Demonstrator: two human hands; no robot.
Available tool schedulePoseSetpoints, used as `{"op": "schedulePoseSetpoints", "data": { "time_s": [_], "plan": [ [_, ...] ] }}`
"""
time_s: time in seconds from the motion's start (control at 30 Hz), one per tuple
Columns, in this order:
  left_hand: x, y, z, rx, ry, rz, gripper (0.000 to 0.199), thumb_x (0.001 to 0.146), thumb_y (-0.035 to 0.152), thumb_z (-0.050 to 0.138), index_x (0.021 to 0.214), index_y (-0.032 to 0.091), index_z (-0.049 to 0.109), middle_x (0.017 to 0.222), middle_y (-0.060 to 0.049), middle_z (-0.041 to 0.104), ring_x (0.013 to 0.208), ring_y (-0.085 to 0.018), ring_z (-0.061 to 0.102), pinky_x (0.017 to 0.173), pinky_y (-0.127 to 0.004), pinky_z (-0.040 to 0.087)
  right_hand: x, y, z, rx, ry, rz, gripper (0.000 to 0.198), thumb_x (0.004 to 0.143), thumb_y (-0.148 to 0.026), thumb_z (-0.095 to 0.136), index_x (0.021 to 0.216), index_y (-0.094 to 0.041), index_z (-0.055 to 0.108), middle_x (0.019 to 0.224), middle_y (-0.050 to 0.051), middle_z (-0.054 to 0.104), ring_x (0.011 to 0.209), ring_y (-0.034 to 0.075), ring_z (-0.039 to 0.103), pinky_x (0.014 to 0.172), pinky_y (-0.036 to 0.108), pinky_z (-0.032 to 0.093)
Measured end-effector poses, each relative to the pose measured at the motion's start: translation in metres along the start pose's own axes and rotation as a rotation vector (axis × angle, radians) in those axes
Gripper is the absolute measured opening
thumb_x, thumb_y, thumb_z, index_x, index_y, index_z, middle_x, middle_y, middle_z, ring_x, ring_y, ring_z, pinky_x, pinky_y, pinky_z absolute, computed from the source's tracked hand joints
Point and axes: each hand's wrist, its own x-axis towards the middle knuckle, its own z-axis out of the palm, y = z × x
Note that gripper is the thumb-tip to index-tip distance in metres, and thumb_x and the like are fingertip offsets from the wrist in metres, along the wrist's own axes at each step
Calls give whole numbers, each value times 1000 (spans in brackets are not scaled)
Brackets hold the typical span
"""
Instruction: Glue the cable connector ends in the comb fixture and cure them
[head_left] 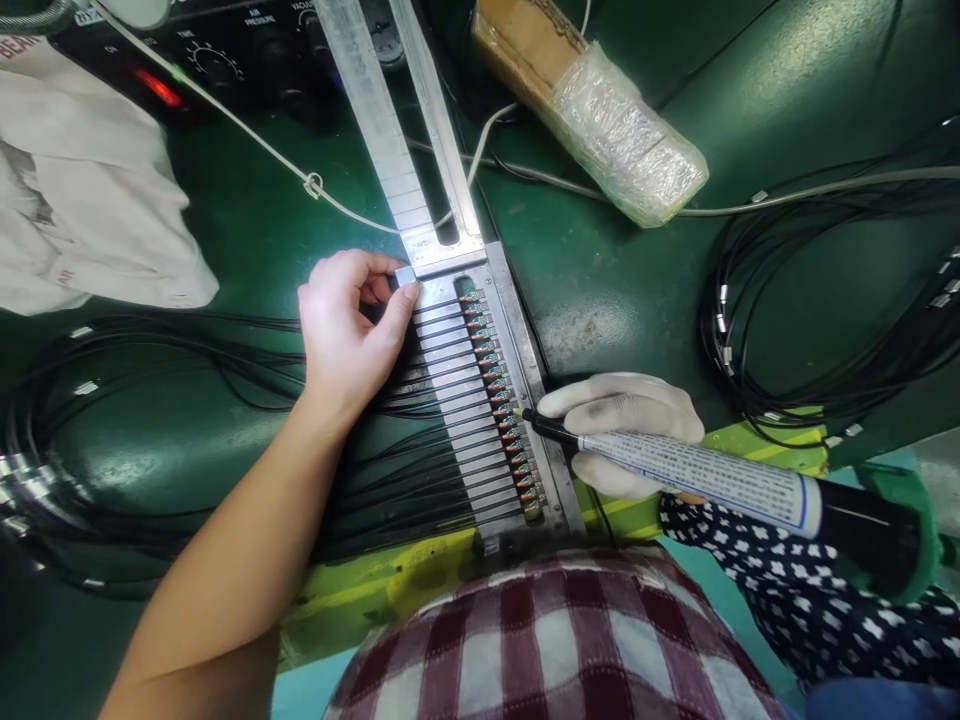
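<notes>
My bare left hand (349, 315) pinches a small block at the upper left corner of a metal fixture (457, 390) between thumb and forefinger. Thin black cables (442, 355) lie side by side across the fixture. Their small ends (495, 382), with green and orange parts, sit in a row along its slot. My right hand (626, 420), in a white glove, grips a dispensing syringe (697, 475) with a printed white label and black ends. The syringe's tip points left, at the middle of the row; whether it touches a cable end I cannot tell.
A slotted metal bar (375, 130) extends beyond the fixture. Coiled cables (45, 480) lie left, and another coil (731, 330) right. A plastic-wrapped block (630, 140), a white cloth (82, 190) and a black control box (217, 65) with a lit red switch stand farther back.
</notes>
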Motion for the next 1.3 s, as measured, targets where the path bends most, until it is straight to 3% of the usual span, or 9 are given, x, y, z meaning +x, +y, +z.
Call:
{"op": "schedulePoseSetpoints", "data": {
  "time_s": [0.23,0.4,0.77,1.0,1.3],
  "plan": [
    [0,-4,0,12,-27,3,23,87,41,59,97,22,65,77,0,55,80,-17,55,82,-40,45,-3,3,-1,16,-4,-22,27,73,-13,69,98,-22,70,93,7,78,74,19,76,60,27,66],
    [0,-5,3,-10,15,20,17,84,35,64,94,21,66,75,1,55,75,-15,51,78,-37,44,-3,4,-2,53,23,-37,25,72,-13,72,96,-17,71,94,9,78,75,19,76,62,25,65],
    [1,-8,6,-26,51,47,15,80,25,70,92,18,67,73,2,55,73,-14,49,74,-31,40,-14,-11,-1,-39,55,-24,16,75,-14,69,90,-19,70,92,6,78,73,18,75,60,25,65],
    [1,-8,6,-57,61,65,16,78,26,69,91,18,67,71,2,55,72,-14,49,73,-31,40,-10,-10,-4,-11,-30,30,19,75,-11,68,91,-19,70,96,8,78,76,18,75,67,26,65],
    [1,-7,6,-56,67,75,16,78,27,69,90,17,68,70,2,54,71,-13,48,72,-31,39,-13,-10,0,-40,27,-1,10,76,-16,68,86,-18,69,89,7,78,71,15,74,64,24,64]
  ]
}}
